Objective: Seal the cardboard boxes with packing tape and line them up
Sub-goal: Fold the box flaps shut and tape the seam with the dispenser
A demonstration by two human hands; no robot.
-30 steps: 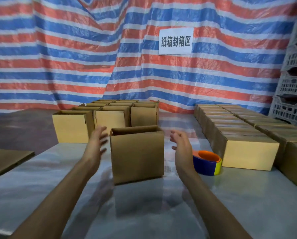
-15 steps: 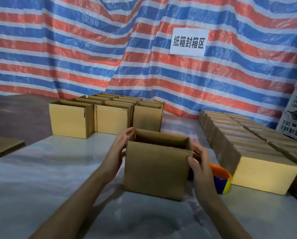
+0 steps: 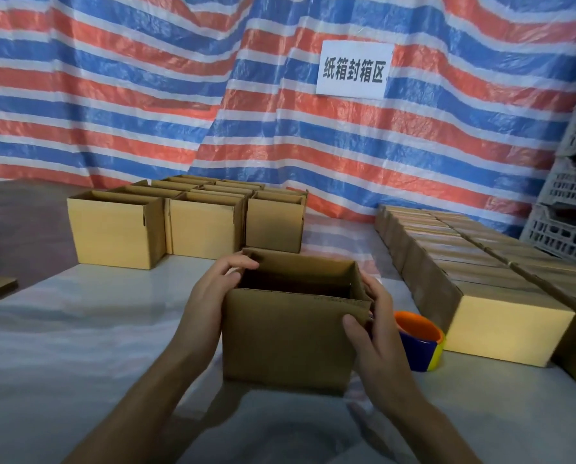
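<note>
Left hand (image 3: pixel 209 296) and right hand (image 3: pixel 377 339) are gripping the open box (image 3: pixel 286 343); sliding it risks bumping the three-o'clock tape roll (image 3: pixel 422 346).

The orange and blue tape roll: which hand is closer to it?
Right. The right hand grips the open box at its right edge, just beside the tape roll. The left hand holds its left side, with the whole box between it and the roll.
</note>
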